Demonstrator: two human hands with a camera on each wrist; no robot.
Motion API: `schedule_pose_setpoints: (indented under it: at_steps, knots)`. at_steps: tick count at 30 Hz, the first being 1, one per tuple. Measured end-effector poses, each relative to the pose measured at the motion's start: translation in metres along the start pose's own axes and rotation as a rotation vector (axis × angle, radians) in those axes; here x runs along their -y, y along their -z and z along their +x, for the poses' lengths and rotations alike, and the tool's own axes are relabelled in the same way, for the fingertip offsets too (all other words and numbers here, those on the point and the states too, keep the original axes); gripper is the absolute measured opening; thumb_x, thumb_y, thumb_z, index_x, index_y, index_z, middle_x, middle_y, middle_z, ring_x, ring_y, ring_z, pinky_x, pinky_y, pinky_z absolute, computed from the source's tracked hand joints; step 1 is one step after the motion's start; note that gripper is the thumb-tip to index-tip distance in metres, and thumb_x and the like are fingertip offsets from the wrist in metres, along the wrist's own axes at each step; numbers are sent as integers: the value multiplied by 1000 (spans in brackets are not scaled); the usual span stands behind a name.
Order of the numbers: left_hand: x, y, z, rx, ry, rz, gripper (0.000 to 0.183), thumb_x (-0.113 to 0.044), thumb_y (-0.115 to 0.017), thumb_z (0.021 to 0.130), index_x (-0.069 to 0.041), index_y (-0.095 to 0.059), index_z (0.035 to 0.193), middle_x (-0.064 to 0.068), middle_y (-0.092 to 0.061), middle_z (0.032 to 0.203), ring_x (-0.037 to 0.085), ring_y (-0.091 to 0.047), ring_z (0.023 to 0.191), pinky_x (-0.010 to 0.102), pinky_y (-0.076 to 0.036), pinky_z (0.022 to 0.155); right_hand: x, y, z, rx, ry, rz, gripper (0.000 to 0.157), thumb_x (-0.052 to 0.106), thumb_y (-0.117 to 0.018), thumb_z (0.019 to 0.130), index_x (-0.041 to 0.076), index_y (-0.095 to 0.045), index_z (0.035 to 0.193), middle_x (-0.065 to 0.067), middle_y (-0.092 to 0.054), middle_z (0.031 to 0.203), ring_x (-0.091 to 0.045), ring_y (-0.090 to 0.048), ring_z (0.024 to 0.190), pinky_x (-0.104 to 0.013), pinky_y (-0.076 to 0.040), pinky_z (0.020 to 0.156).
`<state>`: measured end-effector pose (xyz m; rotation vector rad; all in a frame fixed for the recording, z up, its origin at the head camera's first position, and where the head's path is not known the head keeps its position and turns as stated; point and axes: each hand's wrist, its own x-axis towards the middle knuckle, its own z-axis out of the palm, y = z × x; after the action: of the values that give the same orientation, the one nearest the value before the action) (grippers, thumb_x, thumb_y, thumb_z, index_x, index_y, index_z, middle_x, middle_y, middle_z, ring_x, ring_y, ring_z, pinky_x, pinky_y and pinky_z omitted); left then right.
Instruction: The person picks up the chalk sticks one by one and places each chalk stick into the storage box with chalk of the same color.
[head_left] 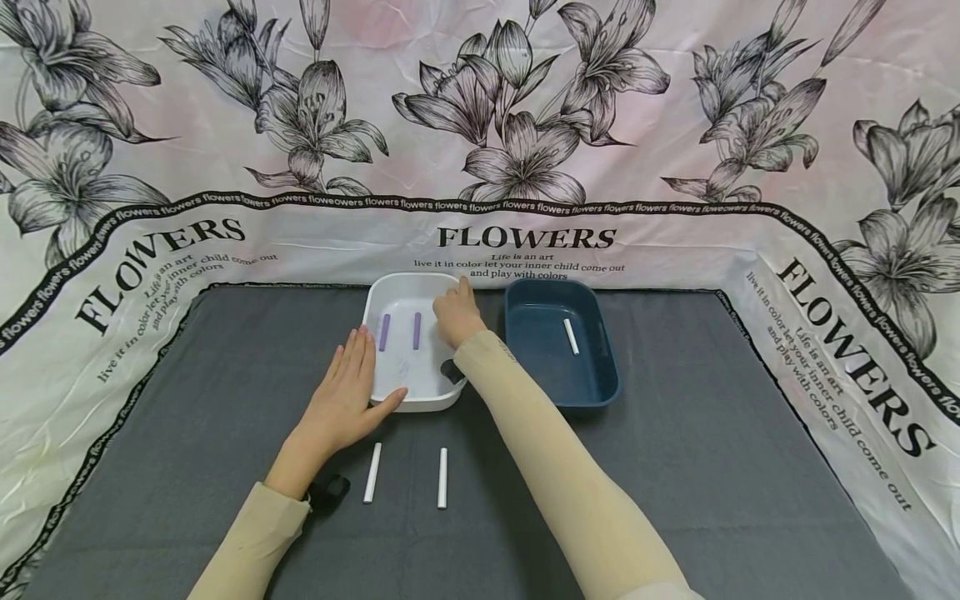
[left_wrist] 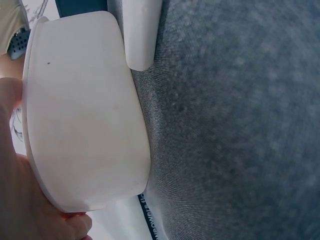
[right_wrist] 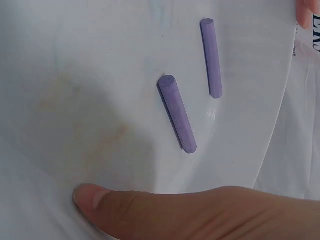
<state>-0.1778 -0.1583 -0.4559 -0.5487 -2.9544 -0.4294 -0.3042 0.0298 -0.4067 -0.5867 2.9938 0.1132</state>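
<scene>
A white tray holds two purple chalk sticks, a left one and a right one. Against the tray's left rim rests my left hand, its fingers straight and its thumb across the front corner. My right hand grips the tray's right rim near the back; in the right wrist view its thumb lies inside the wall, while its other fingers are hidden there. On the cloth in front lie two white chalk sticks, one to the left and one to the right.
To the right of the white tray stands a dark blue tray with one white chalk stick inside. Grey cloth covers the table, bordered by a white strip printed with flowers and lettering. My right forearm crosses in front of the blue tray's left corner.
</scene>
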Motion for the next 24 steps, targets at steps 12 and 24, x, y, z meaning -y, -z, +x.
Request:
schedule_pose_setpoints:
  at_steps: [12,24]
  knots:
    - [0,2,-1,1,0,-11,101,-60,-50,96,10,-7,154,24,2,163,35,3,151,49,-5,121,3,0,1,43,-3,-21,35,11,-58,95,9,-65,129,-19,-56,136,-48,-14,145,-53,-11,120]
    - [0,2,0,-5,0,-10,101,-60,-50,96,11,-8,154,25,1,163,35,2,151,50,-5,121,3,-1,1,48,3,-2,35,11,-59,94,8,-66,128,-20,-54,138,-50,-10,146,-55,-10,120]
